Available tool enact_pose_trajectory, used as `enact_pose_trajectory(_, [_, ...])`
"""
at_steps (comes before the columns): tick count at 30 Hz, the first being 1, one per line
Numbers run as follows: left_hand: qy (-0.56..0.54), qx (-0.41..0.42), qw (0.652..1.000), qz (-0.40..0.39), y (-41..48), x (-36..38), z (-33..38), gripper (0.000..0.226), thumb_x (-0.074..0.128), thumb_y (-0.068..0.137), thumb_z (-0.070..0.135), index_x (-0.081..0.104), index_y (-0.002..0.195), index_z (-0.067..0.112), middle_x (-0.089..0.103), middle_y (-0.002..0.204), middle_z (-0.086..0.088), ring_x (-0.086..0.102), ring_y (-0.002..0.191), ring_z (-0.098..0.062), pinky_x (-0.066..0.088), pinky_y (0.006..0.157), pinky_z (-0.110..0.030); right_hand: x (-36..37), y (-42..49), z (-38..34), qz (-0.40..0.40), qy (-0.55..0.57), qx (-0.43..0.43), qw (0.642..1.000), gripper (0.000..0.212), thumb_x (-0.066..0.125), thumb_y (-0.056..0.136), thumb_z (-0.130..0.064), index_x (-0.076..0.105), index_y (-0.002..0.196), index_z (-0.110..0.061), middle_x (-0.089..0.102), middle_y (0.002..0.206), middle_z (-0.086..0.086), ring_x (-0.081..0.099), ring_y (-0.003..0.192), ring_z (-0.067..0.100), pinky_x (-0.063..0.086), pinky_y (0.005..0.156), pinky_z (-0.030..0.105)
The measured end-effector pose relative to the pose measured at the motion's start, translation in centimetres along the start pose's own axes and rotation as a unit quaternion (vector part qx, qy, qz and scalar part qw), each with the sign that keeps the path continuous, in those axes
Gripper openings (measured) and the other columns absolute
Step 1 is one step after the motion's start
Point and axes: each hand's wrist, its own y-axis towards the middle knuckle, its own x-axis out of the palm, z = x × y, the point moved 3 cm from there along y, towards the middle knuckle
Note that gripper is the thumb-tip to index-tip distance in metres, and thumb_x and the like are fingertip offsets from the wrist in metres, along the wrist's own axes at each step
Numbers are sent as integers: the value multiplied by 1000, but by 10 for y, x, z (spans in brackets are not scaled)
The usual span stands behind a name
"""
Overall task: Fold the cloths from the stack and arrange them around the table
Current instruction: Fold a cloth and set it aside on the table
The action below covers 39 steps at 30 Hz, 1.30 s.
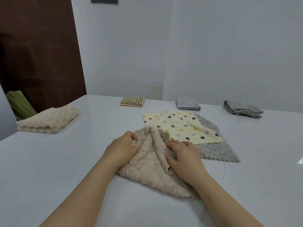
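Right now your left hand [122, 149] & right hand [183, 155] both pinch the bunched beige fleece cloth [152, 166] at frame centre. Careful: its far edge overlaps the polka-dot cloth [183, 126] atop the stack, so dragging could pull that askew.

no readable text, no labels, no brands, no numbers, no signs

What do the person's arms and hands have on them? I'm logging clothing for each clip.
Nothing is worn: the left hand and right hand have no gloves, and no rings or watch show. Both forearms are bare to the frame edge, with no sleeves in view.
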Motion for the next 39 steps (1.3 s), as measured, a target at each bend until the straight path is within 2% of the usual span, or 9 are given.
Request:
enact_pose_trajectory(6, [-164,8,983,78,-1,-7,4,6,59,88,24,57,87,29,53,84,7,48,72,-6,38,60,-20,-18,-5,6,203,185,14,961,18,58,88,-17,67,104,-17,61,100,-14,48,98,4,30,83,10])
enact_pose_trajectory(12, [-318,-9,942,106,0,-13,10,17,51,92,16,57,77,22,55,76,-3,49,68,-18,39,65,-30,-28,-7,26,240,295,100,919,31,55,84,-3,54,76,-33,58,78,-20,54,75,-4,38,65,4])
enact_pose_trajectory(16, [-382,-87,916,92,6,-11,-1,22,47,94,32,57,88,14,63,103,-17,61,91,-30,49,78,-37,-30,-6,31,215,282,144,924,35,47,89,-4,49,115,-26,53,79,-15,51,66,4,38,58,27])
enact_pose_trajectory(19, [-379,-117,918,-14,2,-5,-4,73,59,70,69,55,110,8,64,107,-19,63,99,-33,49,92,-45,-28,-4,39,174,247,193,933,52,42,91,-4,30,141,-14,56,81,-5,55,72,18,39,57,29])
enact_pose_trajectory(22, [-297,-91,951,15,0,-3,-4,40,68,78,42,50,106,20,60,107,-7,60,97,-25,50,84,-37,-29,-4,45,133,196,212,948,36,39,90,-2,54,123,-7,63,101,8,56,89,27,36,65,28])
enact_pose_trajectory(24, [-221,-46,971,79,0,-3,1,10,58,88,29,57,94,21,63,100,-6,59,92,-24,47,79,-36,-29,-4,45,118,191,204,953,25,41,89,-1,64,96,-11,61,88,7,51,80,23,32,55,26])
enact_pose_trajectory(29, [-291,-11,950,114,-3,-4,10,17,45,95,26,62,93,27,66,98,1,59,97,-21,48,90,-40,-34,-3,49,177,259,213,925,23,42,91,-11,60,100,-22,59,85,3,52,72,20,30,54,27])
enact_pose_trajectory(33, [-250,19,964,89,4,-3,11,25,44,96,22,50,120,26,55,112,4,52,100,-16,42,80,-29,-44,-5,45,193,407,229,863,20,44,93,-11,61,99,-20,43,58,-2,33,47,12,28,46,23])
enact_pose_trajectory(39, [-335,-37,939,70,28,-16,25,18,46,95,21,59,86,14,66,95,-16,62,86,-29,48,77,-39,-59,18,51,198,496,260,804,23,40,87,1,58,87,-14,52,55,5,34,28,4,25,30,13])
